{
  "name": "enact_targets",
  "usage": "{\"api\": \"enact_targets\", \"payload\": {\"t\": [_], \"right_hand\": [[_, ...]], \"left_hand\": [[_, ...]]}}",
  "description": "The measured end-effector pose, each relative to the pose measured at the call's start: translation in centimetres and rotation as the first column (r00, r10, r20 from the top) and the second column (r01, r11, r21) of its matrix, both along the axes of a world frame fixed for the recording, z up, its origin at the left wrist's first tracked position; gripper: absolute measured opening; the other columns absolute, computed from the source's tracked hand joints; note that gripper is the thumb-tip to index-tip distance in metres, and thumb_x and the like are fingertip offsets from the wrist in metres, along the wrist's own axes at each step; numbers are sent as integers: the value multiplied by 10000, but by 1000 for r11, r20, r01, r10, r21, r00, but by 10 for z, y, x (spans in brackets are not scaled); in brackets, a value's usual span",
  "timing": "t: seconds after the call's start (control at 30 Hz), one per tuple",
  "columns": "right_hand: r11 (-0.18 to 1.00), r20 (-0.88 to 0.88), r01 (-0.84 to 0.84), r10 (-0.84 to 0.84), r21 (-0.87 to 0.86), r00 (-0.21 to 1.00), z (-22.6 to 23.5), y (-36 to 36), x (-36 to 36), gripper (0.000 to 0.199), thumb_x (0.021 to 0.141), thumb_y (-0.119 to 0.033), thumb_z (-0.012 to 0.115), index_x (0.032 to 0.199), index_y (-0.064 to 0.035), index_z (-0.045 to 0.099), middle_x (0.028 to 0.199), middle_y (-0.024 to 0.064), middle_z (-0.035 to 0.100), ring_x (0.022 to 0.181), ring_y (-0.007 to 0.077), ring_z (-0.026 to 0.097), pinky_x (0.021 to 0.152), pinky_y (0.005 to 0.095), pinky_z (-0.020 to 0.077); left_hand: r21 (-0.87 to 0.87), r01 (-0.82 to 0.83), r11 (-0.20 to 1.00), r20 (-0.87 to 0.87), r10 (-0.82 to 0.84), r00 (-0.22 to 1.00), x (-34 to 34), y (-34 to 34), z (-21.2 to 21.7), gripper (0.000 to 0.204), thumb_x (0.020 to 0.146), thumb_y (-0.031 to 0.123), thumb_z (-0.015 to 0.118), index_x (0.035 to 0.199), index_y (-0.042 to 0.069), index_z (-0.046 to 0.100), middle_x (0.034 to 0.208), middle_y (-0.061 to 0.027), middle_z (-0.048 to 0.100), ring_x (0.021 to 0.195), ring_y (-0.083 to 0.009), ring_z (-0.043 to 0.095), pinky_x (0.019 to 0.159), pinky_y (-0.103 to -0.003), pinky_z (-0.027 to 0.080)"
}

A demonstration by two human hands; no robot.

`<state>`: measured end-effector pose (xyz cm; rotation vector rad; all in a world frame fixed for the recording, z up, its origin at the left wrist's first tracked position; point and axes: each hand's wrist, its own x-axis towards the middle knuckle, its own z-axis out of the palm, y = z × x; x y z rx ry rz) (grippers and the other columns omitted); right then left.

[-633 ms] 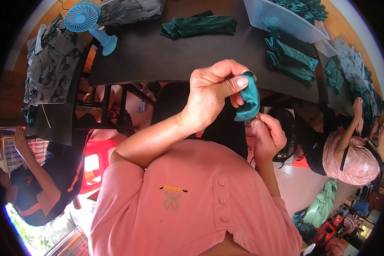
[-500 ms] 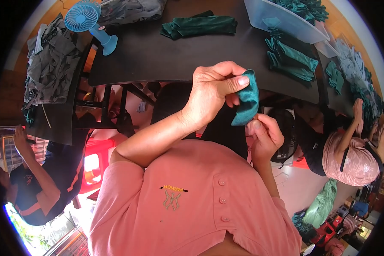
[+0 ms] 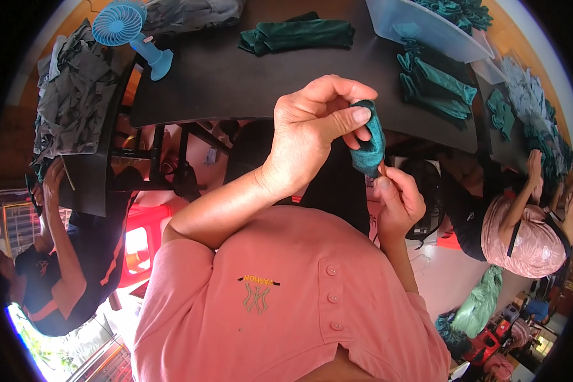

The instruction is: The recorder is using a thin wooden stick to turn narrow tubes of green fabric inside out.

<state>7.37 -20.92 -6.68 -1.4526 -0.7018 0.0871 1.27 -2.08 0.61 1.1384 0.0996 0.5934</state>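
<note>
A small piece of dark green velvet fabric hangs in front of me, bent into a narrow folded strip. My left hand pinches its upper end between thumb and fingers. Just below its lower end, my right hand is closed in a pinch on a thin, brownish, stick-like thing. The tip of that thing meets the fabric's lower edge; whether it goes inside is hidden.
Before me is a black table bearing green velvet stacks. A clear plastic bin stands far right, a blue fan far left. Grey fabric is heaped left. Co-workers sit left and right.
My left hand has shifted slightly up and left, and the velvet piece now hangs narrower and more bent. More of the thin brownish thing shows above my right hand. The left co-worker's hands moved.
</note>
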Motion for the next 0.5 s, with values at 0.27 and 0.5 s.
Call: {"api": "enact_targets", "payload": {"t": [0.27, 0.5], "right_hand": [[999, -38, -39, 40, 36, 998, -10, -3, -1, 180, 853, 26, 640, 1031, 54, 643, 865, 94, 651, 638, 96, 548, 580, 219, 422], [998, -88, -70, 70, -3, 994, -13, -8, -2, 172, 864, 44, 619, 1032, 79, 612, 920, 143, 662, 649, 129, 552, 605, 249, 449]], "left_hand": [[-46, -2, 999, 63, 5, 998, -1, 4, -7, 134, 901, 1, 613, 1025, -40, 643, 872, -90, 640, 691, -165, 655, 598, -260, 529], [-67, -24, 997, 76, 29, 997, -3, 4, -11, 130, 891, -12, 617, 1016, -39, 641, 859, -91, 637, 681, -172, 660, 606, -264, 541]]}}
